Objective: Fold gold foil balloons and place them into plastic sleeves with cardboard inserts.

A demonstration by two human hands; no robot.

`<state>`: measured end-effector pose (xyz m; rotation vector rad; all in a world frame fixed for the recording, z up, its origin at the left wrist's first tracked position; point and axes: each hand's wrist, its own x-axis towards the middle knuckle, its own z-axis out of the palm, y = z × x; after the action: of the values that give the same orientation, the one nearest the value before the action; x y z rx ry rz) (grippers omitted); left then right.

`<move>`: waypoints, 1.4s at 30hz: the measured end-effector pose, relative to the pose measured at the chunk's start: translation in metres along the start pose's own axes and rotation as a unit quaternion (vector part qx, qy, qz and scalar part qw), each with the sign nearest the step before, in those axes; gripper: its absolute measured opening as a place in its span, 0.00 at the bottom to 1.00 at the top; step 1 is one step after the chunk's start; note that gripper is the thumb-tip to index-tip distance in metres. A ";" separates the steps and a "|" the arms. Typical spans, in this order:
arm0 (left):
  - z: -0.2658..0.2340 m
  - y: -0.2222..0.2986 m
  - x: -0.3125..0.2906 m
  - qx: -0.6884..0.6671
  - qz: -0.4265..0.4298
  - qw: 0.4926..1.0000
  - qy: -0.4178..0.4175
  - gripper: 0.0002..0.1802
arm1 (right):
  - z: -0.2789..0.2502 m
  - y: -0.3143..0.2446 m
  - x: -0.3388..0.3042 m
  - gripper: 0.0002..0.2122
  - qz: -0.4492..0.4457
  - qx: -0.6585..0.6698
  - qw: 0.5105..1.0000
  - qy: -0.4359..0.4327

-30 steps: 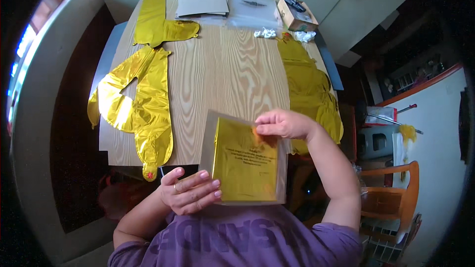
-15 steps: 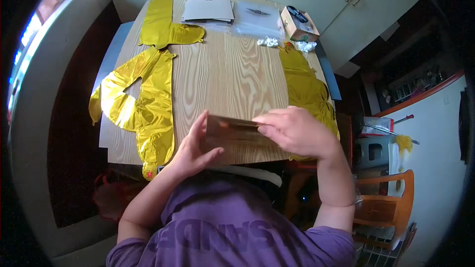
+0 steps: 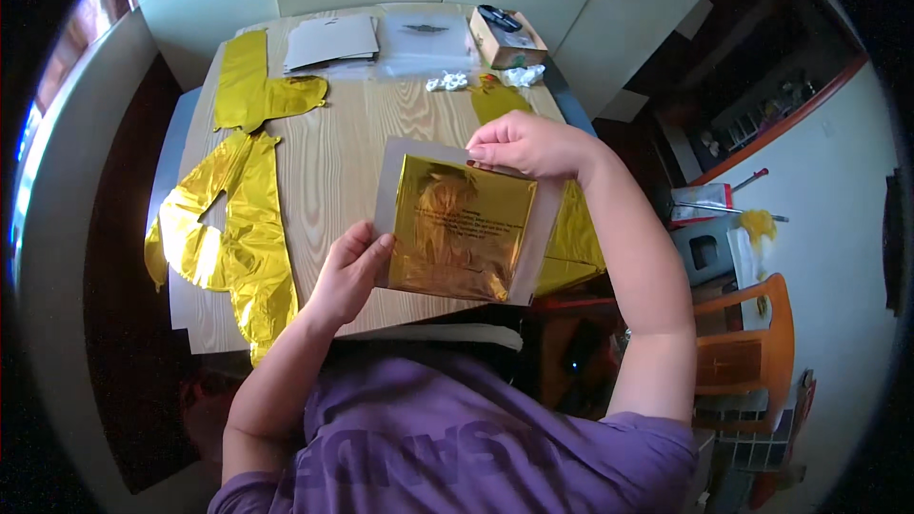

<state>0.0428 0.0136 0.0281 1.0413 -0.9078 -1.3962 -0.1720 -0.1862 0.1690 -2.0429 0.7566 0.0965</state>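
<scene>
1. A clear packet [image 3: 381, 278] with folded gold foil [image 3: 419, 257] inside is held over the near edge of the wooden tabletop [image 3: 328, 171]. Half a second ago it was tipped almost edge-on; now its broad face shows, with dark print and orange-brown reflections.
2. The left hand [image 3: 350, 274], spread open half a second ago, now has its fingers closed on the packet's left edge, thumb uppermost.
3. The right hand [image 3: 533, 145] has stayed at the top edge, towards the right corner, its fingers pinched narrow on the packet.
4. What this seems to mean: the packet is steadied from two sides and its face can be looked over. The foil is inside; whether the packet's mouth is open, I cannot tell.
5. Around it, gold foil shapes lie flat: two at left, a near one [image 3: 257, 252] and a far one [image 3: 246, 76], and more gold foil at right [image 3: 583, 238], partly hidden by the right arm.
</scene>
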 end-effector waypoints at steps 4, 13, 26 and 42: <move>0.012 -0.002 0.011 -0.039 -0.014 0.999 -0.015 0.11 | -0.009 0.005 -0.008 0.13 0.009 0.044 0.999 -0.023; 0.036 -0.013 0.002 -0.056 -0.094 0.991 -0.073 0.21 | -0.035 0.060 -0.094 0.12 0.077 0.048 0.996 -0.005; 0.012 -0.045 -0.048 0.431 0.227 0.873 -0.038 0.09 | -0.046 0.206 -0.331 0.09 0.360 -0.095 0.850 0.373; 0.008 -0.054 -0.040 0.525 0.341 0.779 -0.046 0.16 | -0.024 0.342 0.107 0.10 0.201 -0.169 0.926 0.272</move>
<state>0.0182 0.0578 -0.0165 1.2140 -2.0004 -0.2271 -0.2786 -0.3874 -0.1089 -2.2297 1.5982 -0.1260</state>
